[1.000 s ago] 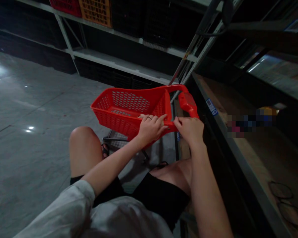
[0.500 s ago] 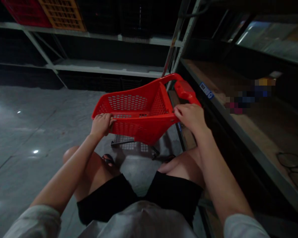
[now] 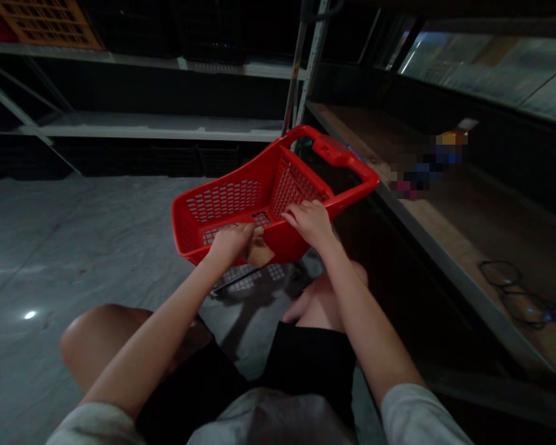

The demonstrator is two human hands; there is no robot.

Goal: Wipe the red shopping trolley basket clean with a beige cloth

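A red shopping cart point(image 3: 229, 204) with a perforated plastic basket stands on the floor before my knees, turned sideways. My left hand point(image 3: 231, 244) is closed at the near rim and holds a small tan piece that looks like a cloth point(image 3: 259, 252), which hangs down the outer side. Further right on the same rim, my right hand point(image 3: 311, 224) has its fingers bent over the edge, close to the handle end. The handle point(image 3: 336, 151) rises at the right of the basket. Below it, the cart's lower frame partly shows.
A metal rack point(image 3: 162, 127) with a yellow crate point(image 3: 49, 21) and dark crates runs behind the cart. At right is a wooden shelf point(image 3: 449, 222) carrying eyeglasses point(image 3: 500, 273) and a blurred-out item. Grey floor point(image 3: 32, 247) lies to the left.
My left hand has slid right along the near rim, and the tan piece now shows. My right hand has moved left. The cart is turned and more of its inside is visible.
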